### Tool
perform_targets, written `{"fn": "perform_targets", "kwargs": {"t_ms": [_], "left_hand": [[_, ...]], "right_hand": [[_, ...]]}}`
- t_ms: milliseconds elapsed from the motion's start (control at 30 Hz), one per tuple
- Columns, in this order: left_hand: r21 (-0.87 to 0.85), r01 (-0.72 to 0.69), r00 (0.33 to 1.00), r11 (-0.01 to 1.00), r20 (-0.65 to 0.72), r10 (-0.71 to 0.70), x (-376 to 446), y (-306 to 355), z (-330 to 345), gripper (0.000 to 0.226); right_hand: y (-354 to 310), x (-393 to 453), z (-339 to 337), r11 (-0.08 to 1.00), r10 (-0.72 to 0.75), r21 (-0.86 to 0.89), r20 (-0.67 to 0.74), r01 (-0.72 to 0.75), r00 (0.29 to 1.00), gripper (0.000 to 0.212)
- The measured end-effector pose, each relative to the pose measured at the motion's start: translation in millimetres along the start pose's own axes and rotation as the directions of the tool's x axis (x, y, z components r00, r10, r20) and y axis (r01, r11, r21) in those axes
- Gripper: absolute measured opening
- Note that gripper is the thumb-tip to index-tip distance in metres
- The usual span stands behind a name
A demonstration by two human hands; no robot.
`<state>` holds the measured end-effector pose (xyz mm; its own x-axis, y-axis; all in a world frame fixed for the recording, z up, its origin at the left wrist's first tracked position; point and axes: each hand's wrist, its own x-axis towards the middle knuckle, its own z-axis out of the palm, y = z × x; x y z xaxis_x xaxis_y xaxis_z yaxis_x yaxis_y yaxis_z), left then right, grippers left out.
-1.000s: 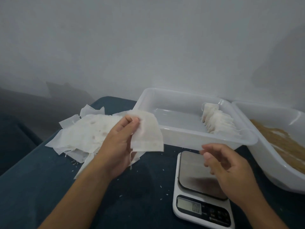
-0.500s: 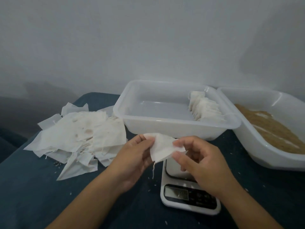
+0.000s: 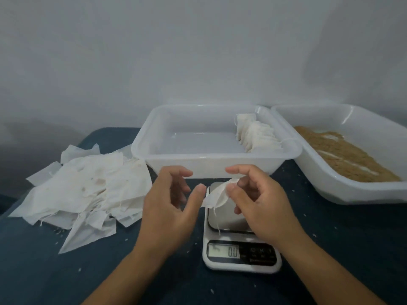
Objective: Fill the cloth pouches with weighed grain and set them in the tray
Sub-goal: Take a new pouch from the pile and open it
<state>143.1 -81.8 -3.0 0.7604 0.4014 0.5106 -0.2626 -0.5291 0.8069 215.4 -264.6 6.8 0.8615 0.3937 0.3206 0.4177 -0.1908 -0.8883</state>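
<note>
- A dark blue cloth-covered table (image 3: 44,271) stands against a plain pale wall (image 3: 198,51); stray grains dot the cloth around the scale.
- A white kitchen scale (image 3: 241,256) sits at 6 o'clock from the tray, its steel plate partly hidden by the hands and its display lit.
- The clear plastic tray (image 3: 211,167) sits at centre, just beyond the hands; a row of filled pouches (image 3: 255,134) stands upright against its wall at 3 o'clock. Their exact count cannot be told, as they overlap.
- A second, larger white tub (image 3: 352,190) lies at 3 o'clock from the tray, touching or nearly touching its rim, with brown grain (image 3: 343,155) spread over its floor.
- A loose heap of empty pouches (image 3: 88,188) lies at 9 o'clock from the tray; too many and too overlapped to count.
- The right hand (image 3: 257,199) hovers above the scale plate, thumb and curled fingers pinching one empty pouch (image 3: 217,195), whose thread dangles toward the plate.
- The left hand (image 3: 169,205) is at 9 o'clock from the right, fingers loosely spread; its thumb tip reaches the pouch's edge, though whether it touches cannot be told.
- Counted: two hands, one scale, one tray, one tub, one pouch in hand.
</note>
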Motion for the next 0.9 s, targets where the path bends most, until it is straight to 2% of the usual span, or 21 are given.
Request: {"fn": "perform_targets", "kwargs": {"t_ms": [100,267,367,467,600,700,767,833,900], "left_hand": [[0.032,-0.078,0.981,0.996,0.179,0.071,-7,5,6,0.028],[0.125,-0.116,0.966,0.985,0.245,0.083,-6,3,7,0.017],[0.085,-0.054,0.974,0.995,0.226,0.034,-6,1,7,0.016],[0.026,0.016,0.989,1.0,0.15,-0.019,-5,3,7,0.018],[0.001,0.045,0.995,0.999,0.093,-0.045,-5,4,7,0.02],[0.003,0.047,0.996,0.999,0.078,-0.047,-5,4,5,0.025],[0.005,0.055,0.997,0.998,0.062,-0.055,-5,5,5,0.021],[0.004,0.066,0.997,0.998,0.047,-0.066,-4,4,6,0.018],[0.016,0.069,0.997,0.997,0.041,-0.07,-5,3,6,0.024]], "right_hand": [[0,-2,3,0.999,-0.025,-0.033,0.036,0.026,0.999,0.03],[-2,-4,3,0.993,-0.067,-0.09,0.063,0.072,0.996,0.031],[-2,-4,2,0.991,-0.077,-0.105,0.086,0.086,0.993,0.033],[-3,-4,-1,0.981,-0.098,-0.151,0.164,0.124,0.982,0.033],[-3,-4,-2,0.931,-0.138,-0.291,0.28,0.221,0.95,0.029],[-5,-4,-6,0.863,-0.264,-0.38,0.222,0.332,0.939,0.031],[-8,-3,-11,0.808,-0.38,-0.404,0.199,0.429,0.903,0.032],[-9,-3,-14,0.73,-0.474,-0.435,0.233,0.527,0.849,0.03],[-8,-3,-14,0.666,-0.494,-0.48,0.291,0.572,0.819,0.028]]}}
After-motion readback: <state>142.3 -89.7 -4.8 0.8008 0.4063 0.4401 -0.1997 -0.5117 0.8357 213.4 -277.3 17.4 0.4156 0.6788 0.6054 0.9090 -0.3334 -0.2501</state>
